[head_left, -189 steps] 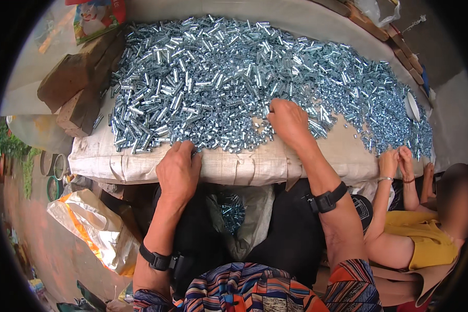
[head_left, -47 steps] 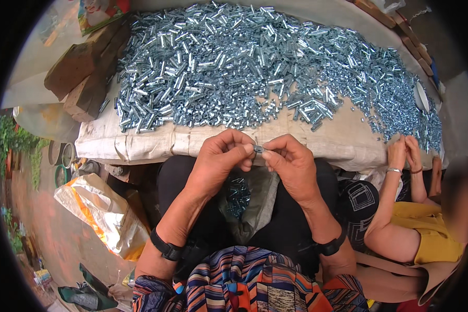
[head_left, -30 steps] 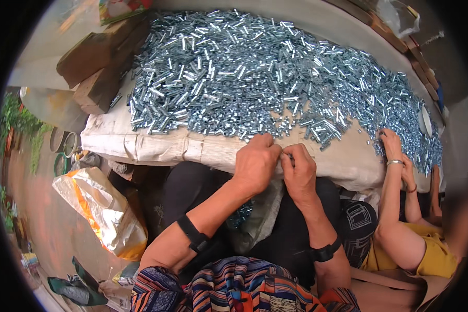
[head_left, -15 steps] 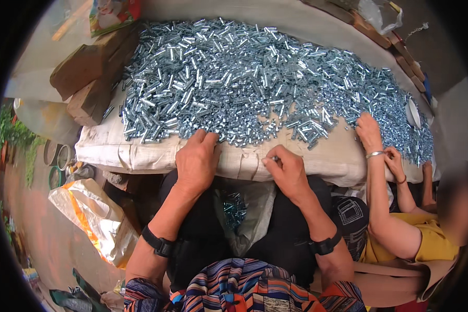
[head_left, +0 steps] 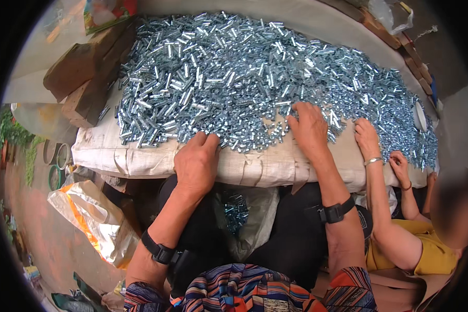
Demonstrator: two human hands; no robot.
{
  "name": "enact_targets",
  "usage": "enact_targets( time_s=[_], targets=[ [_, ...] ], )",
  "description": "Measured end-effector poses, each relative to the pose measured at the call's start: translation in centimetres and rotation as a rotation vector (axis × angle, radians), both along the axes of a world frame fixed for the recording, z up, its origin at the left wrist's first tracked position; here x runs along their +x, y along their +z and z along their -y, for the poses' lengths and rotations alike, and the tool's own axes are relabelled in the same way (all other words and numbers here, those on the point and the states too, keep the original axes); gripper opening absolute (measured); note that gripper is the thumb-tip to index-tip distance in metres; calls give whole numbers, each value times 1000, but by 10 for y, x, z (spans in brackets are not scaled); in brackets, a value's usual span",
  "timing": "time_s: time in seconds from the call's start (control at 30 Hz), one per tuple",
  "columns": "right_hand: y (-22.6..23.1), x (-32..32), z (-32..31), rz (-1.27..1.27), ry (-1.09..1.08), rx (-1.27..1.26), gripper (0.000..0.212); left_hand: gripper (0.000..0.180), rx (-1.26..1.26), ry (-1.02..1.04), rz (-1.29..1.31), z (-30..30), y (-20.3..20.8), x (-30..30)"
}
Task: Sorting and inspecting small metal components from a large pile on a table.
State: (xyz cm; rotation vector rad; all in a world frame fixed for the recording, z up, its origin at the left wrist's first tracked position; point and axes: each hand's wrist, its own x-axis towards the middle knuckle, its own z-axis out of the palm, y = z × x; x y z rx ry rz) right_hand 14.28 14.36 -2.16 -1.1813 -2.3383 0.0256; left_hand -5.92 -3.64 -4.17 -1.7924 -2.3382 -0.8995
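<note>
A broad heap of small shiny metal tubes (head_left: 192, 78) and shorter nut-like pieces (head_left: 244, 135) covers a pale cloth-covered work surface (head_left: 244, 169). At the heap's near edge rests my left hand (head_left: 196, 164), its fingers curled down among the short pieces; whatever lies between its fingertips is hidden. My right hand (head_left: 311, 132) reaches farther into the heap, right of the middle. Its thumb and forefinger are bent toward the tubes, and I cannot make out what they grip. Between my knees a pale sack (head_left: 262, 208) hangs, with metal tubes (head_left: 235, 210) in it.
At my right, another person's hands (head_left: 368, 138) work at the heap's near edge. A white dish (head_left: 420, 116) lies on the pieces at far right. Bricks (head_left: 73, 70) border the left side, more bricks (head_left: 382, 31) the far right. A white-and-orange bag (head_left: 93, 218) stands lower left.
My right hand has moved forward and right from the near edge into the heap; the small metal piece it held no longer shows. My left hand has stayed nearly in place.
</note>
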Motion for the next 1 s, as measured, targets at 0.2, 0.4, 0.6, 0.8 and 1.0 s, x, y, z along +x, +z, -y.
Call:
enact_targets(
  time_s=[0.2, 0.4, 0.6, 0.8, 1.0],
  targets=[
    [-1, -19, 11, 15, -33, -82, 24, 9, 92, 6, -29, 0, 2, 4],
    [-5, -10, 18, -197, 15, -30, 26, 7, 62, 56, 18, 4, 0, 3],
    [1, 11, 35, -595, 8, -404, 17, 14, 132, -35, 405, 11, 5, -1],
    [17, 7, 90, -1057, 142, -1038, 12, 14, 45, -170, 1446, 16, 25, 17],
    [21, -3, 123, -1069, 218, -1184, 10, 12, 13, -315, 1596, 16, 30, 34]
  ],
)
